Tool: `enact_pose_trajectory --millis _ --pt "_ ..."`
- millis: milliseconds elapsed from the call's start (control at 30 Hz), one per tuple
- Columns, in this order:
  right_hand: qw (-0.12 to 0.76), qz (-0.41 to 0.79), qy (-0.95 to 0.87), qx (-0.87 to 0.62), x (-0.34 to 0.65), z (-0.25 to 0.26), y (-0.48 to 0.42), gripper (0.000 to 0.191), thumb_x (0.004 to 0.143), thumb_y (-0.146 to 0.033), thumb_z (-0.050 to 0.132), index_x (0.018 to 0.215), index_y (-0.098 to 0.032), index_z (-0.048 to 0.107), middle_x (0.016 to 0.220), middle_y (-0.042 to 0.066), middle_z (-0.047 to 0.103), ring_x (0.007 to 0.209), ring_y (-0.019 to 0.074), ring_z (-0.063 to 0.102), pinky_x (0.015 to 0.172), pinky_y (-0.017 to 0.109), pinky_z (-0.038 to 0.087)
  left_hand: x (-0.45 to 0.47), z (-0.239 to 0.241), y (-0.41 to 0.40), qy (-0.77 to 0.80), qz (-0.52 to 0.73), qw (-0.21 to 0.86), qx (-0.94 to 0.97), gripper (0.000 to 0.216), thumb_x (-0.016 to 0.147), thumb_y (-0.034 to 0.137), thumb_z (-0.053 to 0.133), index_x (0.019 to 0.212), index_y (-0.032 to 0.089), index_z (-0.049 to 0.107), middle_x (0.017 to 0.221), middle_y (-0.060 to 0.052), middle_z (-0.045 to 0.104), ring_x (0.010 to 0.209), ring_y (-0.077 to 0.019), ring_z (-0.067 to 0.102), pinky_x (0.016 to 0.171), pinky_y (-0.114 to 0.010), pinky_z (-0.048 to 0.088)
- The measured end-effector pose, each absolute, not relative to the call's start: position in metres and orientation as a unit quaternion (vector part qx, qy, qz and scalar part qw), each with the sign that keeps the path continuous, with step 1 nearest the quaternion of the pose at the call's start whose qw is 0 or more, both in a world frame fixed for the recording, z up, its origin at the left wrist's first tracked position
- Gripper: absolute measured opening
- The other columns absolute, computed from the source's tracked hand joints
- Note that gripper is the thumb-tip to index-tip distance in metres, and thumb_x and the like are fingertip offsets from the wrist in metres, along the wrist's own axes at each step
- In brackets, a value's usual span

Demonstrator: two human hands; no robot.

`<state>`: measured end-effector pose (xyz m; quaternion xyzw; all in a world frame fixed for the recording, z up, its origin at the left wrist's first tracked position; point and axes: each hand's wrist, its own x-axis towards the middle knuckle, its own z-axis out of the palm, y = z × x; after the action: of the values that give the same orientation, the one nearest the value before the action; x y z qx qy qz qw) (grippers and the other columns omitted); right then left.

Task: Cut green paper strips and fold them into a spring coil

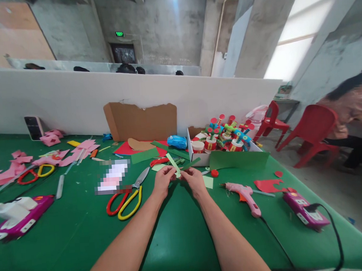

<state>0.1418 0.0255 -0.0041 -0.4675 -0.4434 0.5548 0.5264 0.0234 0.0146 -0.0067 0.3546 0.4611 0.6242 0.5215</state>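
While my left hand (164, 181) and right hand (193, 179) pinch the green paper strips (173, 162) above the tabletop (178, 238), between its near and far edges, I should keep my grip light and steady, aligning the ends without creasing them.

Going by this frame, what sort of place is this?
Likely a craft workshop in a bare concrete room: a pink glue gun, large scissors and a box of paper-and-cup figures share the green table.

Left hand (163, 181), right hand (194, 180) — pinching, close together.
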Motion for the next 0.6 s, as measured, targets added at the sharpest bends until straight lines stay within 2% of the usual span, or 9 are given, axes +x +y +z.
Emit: enact_pose_trajectory --millis 267,600 --pt "0.510 0.566 -0.448 -0.467 0.1419 -0.0077 0.0271 0.017 0.054 -0.031 0.074 0.055 -0.017 0.063 0.053 0.000 0.064 0.052 0.0138 0.058 0.057 0.027 0.046 0.0227 -0.0098 0.0166 0.471 0.629 0.508 0.354 0.033 0.050 0.043 0.077 0.064 0.015 0.064 0.056 0.003 0.057 0.050 -0.0087 0.047 0.052 -0.022 0.037" --pt "0.494 0.602 -0.435 -0.452 0.1420 -0.0065 0.0266 0.018 0.053 -0.027 0.073 0.065 -0.014 0.068 0.057 0.000 0.066 0.053 0.0118 0.059 0.060 0.026 0.048 0.0237 -0.0129 0.0184 0.480 0.626 0.494 0.365 0.033 0.052 0.044 0.075 0.060 0.016 0.060 0.051 0.004 0.054 0.049 -0.0083 0.046 0.051 -0.022 0.036"
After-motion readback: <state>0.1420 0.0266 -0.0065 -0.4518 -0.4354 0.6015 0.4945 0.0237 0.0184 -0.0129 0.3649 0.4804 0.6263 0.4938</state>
